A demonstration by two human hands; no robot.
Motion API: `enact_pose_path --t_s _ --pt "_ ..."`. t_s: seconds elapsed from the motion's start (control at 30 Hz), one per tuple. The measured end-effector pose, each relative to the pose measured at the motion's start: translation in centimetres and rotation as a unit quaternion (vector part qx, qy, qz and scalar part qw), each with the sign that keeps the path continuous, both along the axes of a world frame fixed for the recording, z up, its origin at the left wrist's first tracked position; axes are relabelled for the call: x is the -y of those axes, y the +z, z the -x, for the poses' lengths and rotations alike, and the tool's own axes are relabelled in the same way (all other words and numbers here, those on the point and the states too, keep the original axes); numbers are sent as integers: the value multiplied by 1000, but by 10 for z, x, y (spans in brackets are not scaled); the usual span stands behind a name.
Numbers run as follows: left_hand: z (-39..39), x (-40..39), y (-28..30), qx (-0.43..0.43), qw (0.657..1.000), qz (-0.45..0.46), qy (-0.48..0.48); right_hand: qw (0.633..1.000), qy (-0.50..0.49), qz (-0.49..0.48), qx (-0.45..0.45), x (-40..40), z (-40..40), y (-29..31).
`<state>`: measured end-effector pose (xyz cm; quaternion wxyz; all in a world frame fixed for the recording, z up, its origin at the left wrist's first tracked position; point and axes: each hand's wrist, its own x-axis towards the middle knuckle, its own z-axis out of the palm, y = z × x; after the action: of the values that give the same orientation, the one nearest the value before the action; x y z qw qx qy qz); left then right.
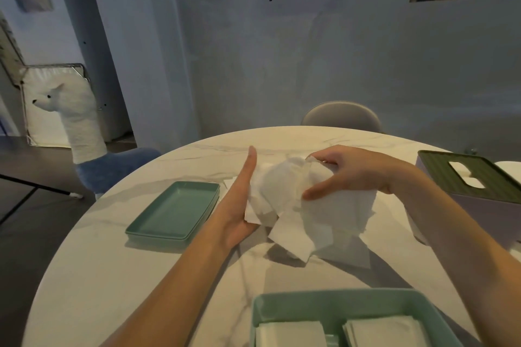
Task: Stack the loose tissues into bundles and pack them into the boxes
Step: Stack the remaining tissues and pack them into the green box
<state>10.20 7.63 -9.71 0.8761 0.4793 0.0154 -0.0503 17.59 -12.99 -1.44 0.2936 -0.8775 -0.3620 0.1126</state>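
Tissues [304, 205] are the work, and a loose, crumpled heap of them lies in the middle of the round marble table [112, 276], between my two hands. My right hand [349, 175] holds the top of the heap, with the thumb and the curled fingers pinching the paper. My left hand [239, 205] is flat and straight, its fingers together, pressing against the heap's side at about 9 o'clock to square it. I judge that this bundle is not ready yet, because the sheets stick out at many angles. Part of the task looks done: at 6 o'clock, the green box [282, 304] nearest to me already has two neat white stacks inside, side by side. At 8 o'clock from the heap lies a flat green lid [174, 211], not yet put on any box. At 3 o'clock stands another box with a dark green slotted top [462, 177], where white paper shows in the slot. What remains, I think, is to straighten this heap, pack it, and close the box.
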Motion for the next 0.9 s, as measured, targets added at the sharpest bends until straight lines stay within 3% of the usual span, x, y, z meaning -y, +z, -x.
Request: enact_pose_path --t_s 0.1,0.17,0.27,0.43,0.57,0.67,0.8,0.9 --pt "4 2 0 30 980 -184 64 999 -27 19 8 -6 -2 -8" --pt "3 -1 -6 32 966 -218 135 997 -38 63 8 -8 -4 -15" --pt "0 -8 -14 6 962 -172 213 991 -53 115 -34 -9 -3 -25" --pt "0 -18 -17 11 965 -94 245 994 -35 97 -46 -3 -6 -23" --pt "3 -16 -18 50 976 -46 207 995 13 -26 -99 10 -3 -6" --pt "1 -11 -16 86 984 -66 145 985 13 -113 -127 12 -5 -1" --pt "4 -2 -11 68 991 -85 75 981 -21 -145 -127 9 -9 -6" --pt "4 -2 -12 45 992 -81 82 979 -31 -156 -126 8 -12 -12"
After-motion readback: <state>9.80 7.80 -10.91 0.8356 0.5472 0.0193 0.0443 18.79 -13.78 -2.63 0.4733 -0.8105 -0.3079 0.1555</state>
